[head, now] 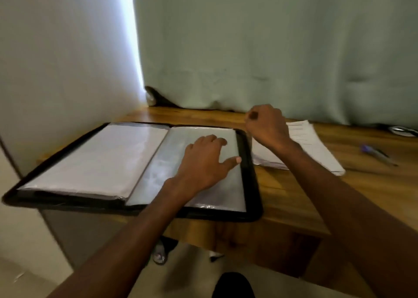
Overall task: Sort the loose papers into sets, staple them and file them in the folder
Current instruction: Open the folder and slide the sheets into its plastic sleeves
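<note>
Here, the left hand [203,162] is lying flat with fingers spread on a glossy plastic sleeve inside the open black folder [248,173]. Just beyond the folder's rounded right edge, the right hand [267,126] is hovering clenched, holding nothing visible. To its right, the stack of white papers [316,148] is resting on the wooden table [294,196], a pen [377,154] farther right.

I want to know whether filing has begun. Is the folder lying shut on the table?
No. The folder lies open flat on the table, and the left hand rests on its right-hand clear sleeve.
</note>
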Motion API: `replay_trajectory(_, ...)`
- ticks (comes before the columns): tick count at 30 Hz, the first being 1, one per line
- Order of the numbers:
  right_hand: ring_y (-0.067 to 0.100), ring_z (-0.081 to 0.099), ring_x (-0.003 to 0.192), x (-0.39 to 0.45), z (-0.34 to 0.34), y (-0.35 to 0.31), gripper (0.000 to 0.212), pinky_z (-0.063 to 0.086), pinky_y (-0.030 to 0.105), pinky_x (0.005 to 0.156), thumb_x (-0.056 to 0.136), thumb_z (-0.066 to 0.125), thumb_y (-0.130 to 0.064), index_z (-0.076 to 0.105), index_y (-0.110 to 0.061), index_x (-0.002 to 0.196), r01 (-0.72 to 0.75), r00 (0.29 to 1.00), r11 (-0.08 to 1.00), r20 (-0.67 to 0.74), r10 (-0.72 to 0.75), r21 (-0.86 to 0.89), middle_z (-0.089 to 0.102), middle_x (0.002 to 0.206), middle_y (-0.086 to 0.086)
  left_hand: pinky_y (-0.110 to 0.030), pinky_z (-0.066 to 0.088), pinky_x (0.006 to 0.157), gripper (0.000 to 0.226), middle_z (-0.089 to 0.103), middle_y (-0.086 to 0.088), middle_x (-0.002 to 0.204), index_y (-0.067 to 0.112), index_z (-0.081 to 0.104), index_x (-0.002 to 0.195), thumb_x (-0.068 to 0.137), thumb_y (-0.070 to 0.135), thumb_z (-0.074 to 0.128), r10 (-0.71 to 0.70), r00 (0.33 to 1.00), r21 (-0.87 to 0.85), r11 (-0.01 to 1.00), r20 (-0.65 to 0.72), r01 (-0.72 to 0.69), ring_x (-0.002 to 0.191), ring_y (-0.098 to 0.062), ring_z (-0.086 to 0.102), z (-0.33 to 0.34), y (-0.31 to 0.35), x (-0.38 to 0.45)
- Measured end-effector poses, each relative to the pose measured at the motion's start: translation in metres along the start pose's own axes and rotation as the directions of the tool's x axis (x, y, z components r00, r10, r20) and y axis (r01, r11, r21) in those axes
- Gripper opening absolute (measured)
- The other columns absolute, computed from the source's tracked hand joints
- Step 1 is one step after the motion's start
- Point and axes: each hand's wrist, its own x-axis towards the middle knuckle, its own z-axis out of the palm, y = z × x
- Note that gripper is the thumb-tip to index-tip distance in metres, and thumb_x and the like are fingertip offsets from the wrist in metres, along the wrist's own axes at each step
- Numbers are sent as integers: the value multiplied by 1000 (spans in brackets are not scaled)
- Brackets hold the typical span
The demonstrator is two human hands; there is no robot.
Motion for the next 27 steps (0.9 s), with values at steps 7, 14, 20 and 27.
replay_trajectory(7, 37, 64, 112, 32, -56, 134, 26, 46, 33, 81, 94, 61, -24, 68, -6, 113, -262, 964, 932, -100, 244, -250, 68, 121, 18, -21, 39, 70, 37, 73, -7, 122, 14, 71, 122, 99, 42, 63, -24, 999, -204, 979, 28, 29, 100, -18, 65, 58, 81, 95)
replay_trajectory(14, 31, 64, 108, 39, -44, 200, 32, 41, 31, 74, 98, 63, -35, 64, -8, 115, -371, 926, 907, -3, 378, -197, 68, 121, 15, -29, 46, 77, 38, 71, -7, 121, 17, 70, 120, 95, 43, 60, -153, 971, 27, 988, 186, 151, 108, -28, 65, 103, 87, 168)
replay_trajectory(20, 24, 65, 91, 56, -39, 217, 26, 40, 26, 61, 90, 75, -31, 67, -11, 105, -402, 913, 909, 29, 407, -115, 70, 101, 7, -31, 40, 58, 30, 58, -4, 88, 11, 54, 83, 81, 27, 79, -422, 903, -249, 868, 85, 429, 84, -23, 57, 120, 58, 200)
replay_trajectory(27, 21, 61, 98, 65, -35, 223, 45, 48, 34, 83, 92, 72, -45, 65, -11, 121, -351, 922, 928, -125, 365, 124, 67, 121, 7, -37, 63, 66, 8, 78, -15, 91, 1, 65, 93, 93, 5, 72, -294, 922, -910, 253, 252, 330, 80, -28, 75, 98, 54, 202)
